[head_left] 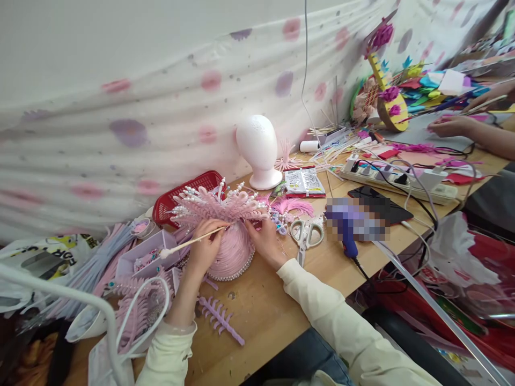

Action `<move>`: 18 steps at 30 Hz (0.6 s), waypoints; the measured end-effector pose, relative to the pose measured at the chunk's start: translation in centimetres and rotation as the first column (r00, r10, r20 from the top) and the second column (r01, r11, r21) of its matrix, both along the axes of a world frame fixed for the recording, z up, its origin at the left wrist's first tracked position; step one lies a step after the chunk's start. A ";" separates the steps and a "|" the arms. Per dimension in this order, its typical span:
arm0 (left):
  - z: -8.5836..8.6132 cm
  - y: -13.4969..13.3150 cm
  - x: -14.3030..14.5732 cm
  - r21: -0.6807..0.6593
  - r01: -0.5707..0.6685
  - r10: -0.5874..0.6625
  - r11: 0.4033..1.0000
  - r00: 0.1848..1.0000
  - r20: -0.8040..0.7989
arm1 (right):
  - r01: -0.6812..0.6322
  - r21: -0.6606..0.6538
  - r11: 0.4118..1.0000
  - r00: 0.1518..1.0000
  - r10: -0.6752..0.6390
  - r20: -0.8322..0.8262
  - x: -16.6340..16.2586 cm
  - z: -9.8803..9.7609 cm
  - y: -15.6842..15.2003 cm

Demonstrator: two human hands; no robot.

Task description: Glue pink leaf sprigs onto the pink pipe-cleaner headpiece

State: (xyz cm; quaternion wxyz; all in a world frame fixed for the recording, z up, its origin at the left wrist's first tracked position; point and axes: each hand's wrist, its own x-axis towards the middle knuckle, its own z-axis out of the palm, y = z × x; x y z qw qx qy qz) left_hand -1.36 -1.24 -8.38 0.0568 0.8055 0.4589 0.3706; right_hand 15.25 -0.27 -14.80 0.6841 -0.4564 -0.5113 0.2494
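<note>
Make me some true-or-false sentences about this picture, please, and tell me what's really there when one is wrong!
1. A pale stick crosses the person's left hand. True.

2. The pink dome sits on the white head form. False: the dome is at the table, between both hands, and the head form stands bare behind it.

3. The scissors lie to the right of the right hand. True.

4. The basket is blue. False: it is red.

5. A purple branching piece lies on the table. True.
</note>
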 end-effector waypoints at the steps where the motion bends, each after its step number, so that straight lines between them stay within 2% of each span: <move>1: 0.0 0.1 -0.1 0.004 0.006 -0.006 1.000 1.000 0.011 | -0.004 -0.005 1.000 1.000 0.004 -0.001 0.0 0.0 0.0; 7: 0.1 0.2 -0.1 0.083 0.022 -0.018 0.996 0.999 -0.048 | -0.057 -0.014 0.998 0.998 0.056 -0.028 0.1 0.5 -0.4; 11: 0.2 0.1 0.2 0.113 -0.013 0.022 0.993 0.997 -0.077 | -0.046 -0.035 0.998 0.996 0.043 -0.082 0.1 0.4 -1.1; 13: 0.3 0.1 0.4 0.115 -0.048 0.057 0.992 0.995 -0.078 | -0.003 -0.055 0.998 0.994 -0.003 -0.105 0.4 0.0 -1.5; 18: 0.2 0.3 0.8 0.086 -0.112 0.118 0.990 0.991 -0.069 | 0.201 -0.056 0.978 0.972 -0.207 -0.113 1.7 -1.0 -2.1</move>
